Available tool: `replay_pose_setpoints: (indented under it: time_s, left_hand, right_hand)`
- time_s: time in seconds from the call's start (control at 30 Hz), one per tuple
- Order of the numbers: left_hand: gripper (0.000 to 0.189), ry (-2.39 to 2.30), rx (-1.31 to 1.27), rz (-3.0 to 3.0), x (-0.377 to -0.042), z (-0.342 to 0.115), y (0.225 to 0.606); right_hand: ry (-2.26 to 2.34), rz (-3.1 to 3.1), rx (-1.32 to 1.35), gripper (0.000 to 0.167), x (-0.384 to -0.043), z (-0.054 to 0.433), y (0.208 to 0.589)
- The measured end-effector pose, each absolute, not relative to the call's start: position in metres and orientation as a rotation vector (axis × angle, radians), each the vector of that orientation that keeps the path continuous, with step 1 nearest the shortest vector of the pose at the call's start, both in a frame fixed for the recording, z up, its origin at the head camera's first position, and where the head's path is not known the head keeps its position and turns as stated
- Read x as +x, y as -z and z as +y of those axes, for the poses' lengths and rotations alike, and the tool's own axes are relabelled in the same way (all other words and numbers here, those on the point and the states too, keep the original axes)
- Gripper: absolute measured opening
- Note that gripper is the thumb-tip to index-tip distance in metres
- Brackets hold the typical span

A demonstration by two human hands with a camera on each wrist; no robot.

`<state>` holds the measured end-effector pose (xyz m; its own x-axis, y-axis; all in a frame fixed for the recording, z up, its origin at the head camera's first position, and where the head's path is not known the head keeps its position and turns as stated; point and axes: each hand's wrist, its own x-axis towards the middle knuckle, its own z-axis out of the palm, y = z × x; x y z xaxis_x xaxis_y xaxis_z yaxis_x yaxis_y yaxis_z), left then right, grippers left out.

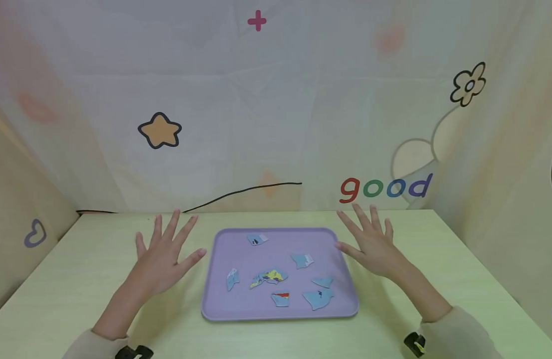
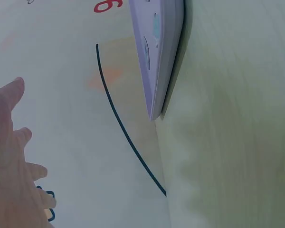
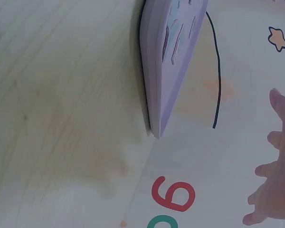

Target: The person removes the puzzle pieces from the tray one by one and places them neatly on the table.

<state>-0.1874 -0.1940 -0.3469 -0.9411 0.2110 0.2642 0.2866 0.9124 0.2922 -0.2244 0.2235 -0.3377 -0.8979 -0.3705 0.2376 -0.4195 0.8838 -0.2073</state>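
Pieces (image 1: pixel 273 275) on lilac tray (image 1: pixel 267 257)

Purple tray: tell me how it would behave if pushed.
The purple tray is probably stiff: its edges run straight. Lying broad and flat, it seems unlikely to tip. The scattered blue pieces on it might slide.

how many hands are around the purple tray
2, seen in the head view: the left hand left of the purple tray, the right hand by its right edge. Neither holds anything.
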Motion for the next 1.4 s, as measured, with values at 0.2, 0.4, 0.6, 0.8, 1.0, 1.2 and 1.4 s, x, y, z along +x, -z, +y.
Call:
replay_pose_setpoints:
  time_s: [0.2, 0.4, 0.6, 0.8, 1.0, 1.2, 1.4]
  left_hand:
    - [0.069, 0.782, -0.373, -2.839, -0.187, -0.195, 0.349]
    - [0.067, 1.067, -0.422, -2.767, -0.189, -0.196, 0.354]
    - [0.064, 1.317, -0.503, -2.670, -0.189, -0.194, 0.357]
    - [0.062, 1.581, -0.494, -2.656, -0.187, -0.192, 0.359]
    - [0.063, 1.762, -0.388, -2.677, -0.185, -0.190, 0.360]
    - [0.065, 1.939, -0.297, -2.658, -0.186, -0.190, 0.362]
    - [0.070, 2.027, -0.224, -2.665, -0.188, -0.190, 0.370]
  right_hand:
    - [-0.517, -2.857, 0.633, 0.069, -0.230, 0.217, 0.338]
    - [-0.695, -2.862, 0.659, 0.067, -0.233, 0.212, 0.340]
    - [-0.977, -2.846, 0.710, 0.066, -0.238, 0.207, 0.342]
    - [-1.202, -2.825, 0.743, 0.065, -0.241, 0.203, 0.345]
    - [-1.393, -2.833, 0.688, 0.063, -0.243, 0.200, 0.348]
    - [-1.495, -2.836, 0.683, 0.062, -0.250, 0.198, 0.354]
    - [-1.520, -2.839, 0.622, 0.062, -0.254, 0.193, 0.358]
